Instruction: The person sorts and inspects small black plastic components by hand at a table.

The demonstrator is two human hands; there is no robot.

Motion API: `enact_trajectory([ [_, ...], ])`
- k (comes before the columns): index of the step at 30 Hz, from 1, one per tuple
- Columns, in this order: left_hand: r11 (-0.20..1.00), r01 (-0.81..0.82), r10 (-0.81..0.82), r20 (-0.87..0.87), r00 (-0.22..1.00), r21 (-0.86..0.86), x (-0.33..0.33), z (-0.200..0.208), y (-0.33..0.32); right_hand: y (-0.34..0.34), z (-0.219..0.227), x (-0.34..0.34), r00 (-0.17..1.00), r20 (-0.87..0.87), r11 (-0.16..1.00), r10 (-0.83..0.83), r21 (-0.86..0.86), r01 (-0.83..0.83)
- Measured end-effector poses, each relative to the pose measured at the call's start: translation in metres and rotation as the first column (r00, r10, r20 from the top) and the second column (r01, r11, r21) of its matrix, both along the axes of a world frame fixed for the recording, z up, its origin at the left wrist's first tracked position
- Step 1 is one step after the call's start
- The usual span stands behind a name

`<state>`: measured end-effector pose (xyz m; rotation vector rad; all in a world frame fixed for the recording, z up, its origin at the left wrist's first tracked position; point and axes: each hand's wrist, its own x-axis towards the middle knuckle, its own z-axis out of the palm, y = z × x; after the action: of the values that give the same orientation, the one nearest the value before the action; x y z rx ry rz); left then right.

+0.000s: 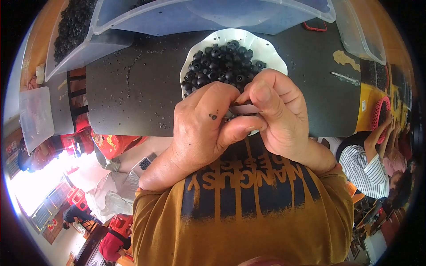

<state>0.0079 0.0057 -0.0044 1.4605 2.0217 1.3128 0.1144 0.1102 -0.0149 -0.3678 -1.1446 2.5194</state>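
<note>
My left hand and my right hand meet over the near edge of a white scalloped plate. A heap of small black rounded parts, some with a hole in the end, fills the plate. Both hands have curled fingers, with thumbs and fingertips pinched together at the middle. Something small and dark shows between them, but the fingers cover most of it, so its kind is unclear. Two tiny black bits cling to the back of my left hand.
Black crumbs lie scattered across the dark tabletop. Beyond the plate stands a large translucent bin; another bin at far left holds black parts. A red-rimmed object and a slim pale tool lie right. A striped-shirted person sits at right.
</note>
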Motion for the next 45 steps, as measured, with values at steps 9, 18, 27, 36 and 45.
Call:
enact_trajectory([
  [9,1.000,0.015,-0.015,-0.037,0.999,0.008,-0.001,-0.003,-0.001,-0.004,0.000,-0.001,0.999,-0.039,0.999,-0.008,-0.044,0.007],
  [18,0.994,0.021,-0.005,-0.155,0.988,0.103,0.001,-0.014,0.000,-0.003,0.000,0.003,0.999,0.026,0.998,0.038,-0.050,-0.037],
  [27,0.996,-0.029,0.063,-0.399,0.915,0.090,0.001,-0.032,0.002,-0.009,-0.003,0.004,0.995,0.097,0.997,-0.009,-0.071,0.016],
  [36,0.991,-0.035,0.095,-0.485,0.870,0.130,-0.002,-0.027,-0.002,-0.014,0.001,0.001,0.996,0.084,0.994,-0.032,-0.101,0.040],
  [45,0.989,-0.023,0.082,-0.408,0.909,0.146,-0.005,-0.029,-0.002,-0.011,-0.002,0.002,0.998,0.059,0.999,0.005,-0.041,-0.002],
])
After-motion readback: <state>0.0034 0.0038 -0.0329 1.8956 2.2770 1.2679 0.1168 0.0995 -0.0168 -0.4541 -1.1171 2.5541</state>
